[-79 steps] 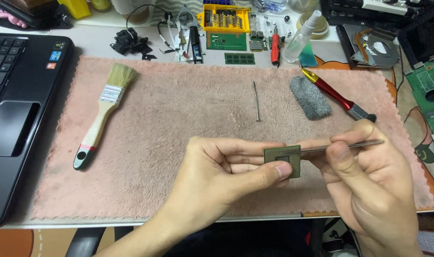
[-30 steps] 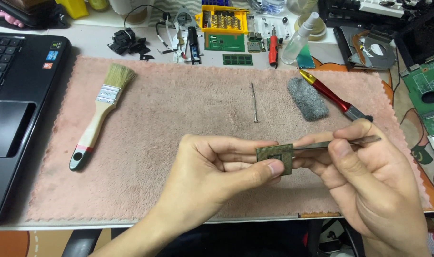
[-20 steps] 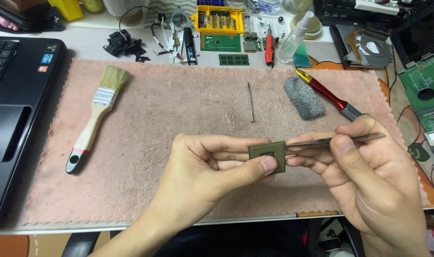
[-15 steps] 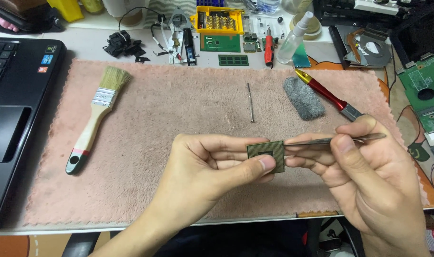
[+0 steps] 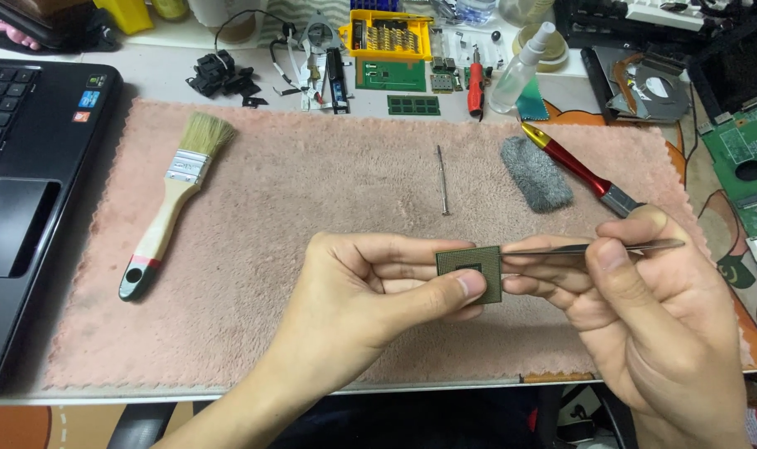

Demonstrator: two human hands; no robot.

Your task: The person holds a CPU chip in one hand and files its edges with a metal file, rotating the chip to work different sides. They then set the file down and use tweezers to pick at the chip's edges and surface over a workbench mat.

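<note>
Green and square, the chip (image 5: pixel 470 271) sat pinched in the left hand (image 5: pixel 370 291) above the pink mat (image 5: pixel 312 208), held level so the right hand (image 5: pixel 644 316), gripping tweezers (image 5: pixel 594 247), could touch its edge.

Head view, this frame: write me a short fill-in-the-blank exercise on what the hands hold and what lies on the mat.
1. The left hand pinches a square green ____ by its edges.
2. The right hand holds metal ____ whose tip meets that square part.
3. A paintbrush with a wooden handle lies on the pink ____.
4. A grey pad lies beside a ____ screwdriver.

Missing words: chip; tweezers; mat; red
</note>
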